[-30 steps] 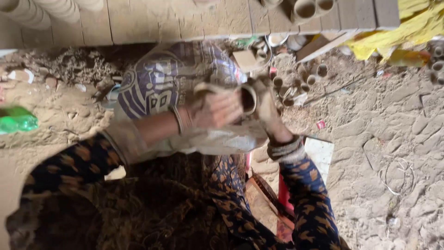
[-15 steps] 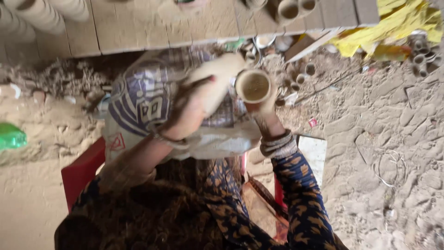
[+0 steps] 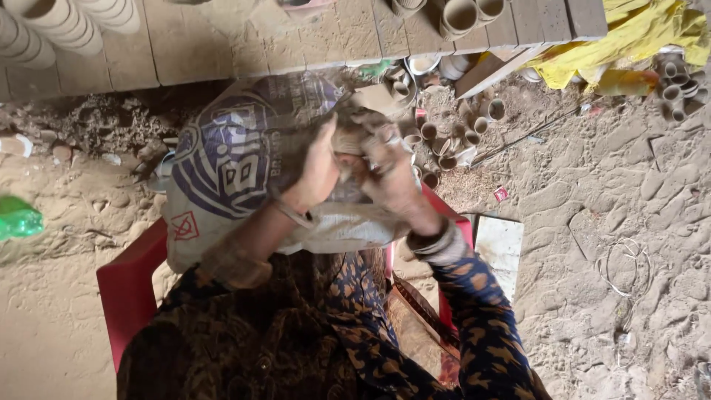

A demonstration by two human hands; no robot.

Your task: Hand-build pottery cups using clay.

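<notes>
Nearest the camera are the person's patterned dark sleeves, and under them the red plastic chair (image 3: 126, 285) on which a printed woven sack (image 3: 229, 159) is spread as a lap cover. Above the sack's upper right part the left hand (image 3: 318, 167) and the right hand (image 3: 392, 174) meet, both dusted with clay and closed together around a pale clay piece (image 3: 354, 141); only a sliver of it shows between the fingers, so its shape cannot be told. The left hand curls over it from the sack side, the right hand clamps it from the other side, with bangles at both wrists. Just right of the sack, past the chair's edge, a flat pale board (image 3: 498, 244) lies on the sandy ground. Beyond the sack, a scatter of small clay cups (image 3: 444, 141) sits in the dirt. Far left of the sack lies a green plastic scrap (image 3: 16, 218). Farthest off, beyond the sack's top edge, runs a wooden plank shelf (image 3: 244, 37) bearing rows of clay tubes (image 3: 52, 26), and to its right a yellow cloth (image 3: 629, 41).
</notes>
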